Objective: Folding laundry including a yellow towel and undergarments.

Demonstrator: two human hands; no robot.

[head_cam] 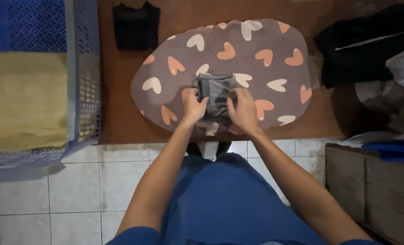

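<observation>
A small grey garment, folded into a narrow bundle, lies on a grey cushion cover printed with pink and white hearts. My left hand grips the garment's left edge with fingers curled. On the right edge, my right hand holds the same bundle. Both hands sit at the near side of the cushion cover, close together, with the garment between them.
The cushion cover rests on a brown wooden table. A folded black cloth lies at the back. A blue plastic basket with yellow fabric stands left. Dark clothes and bags pile up right. White tiled floor below.
</observation>
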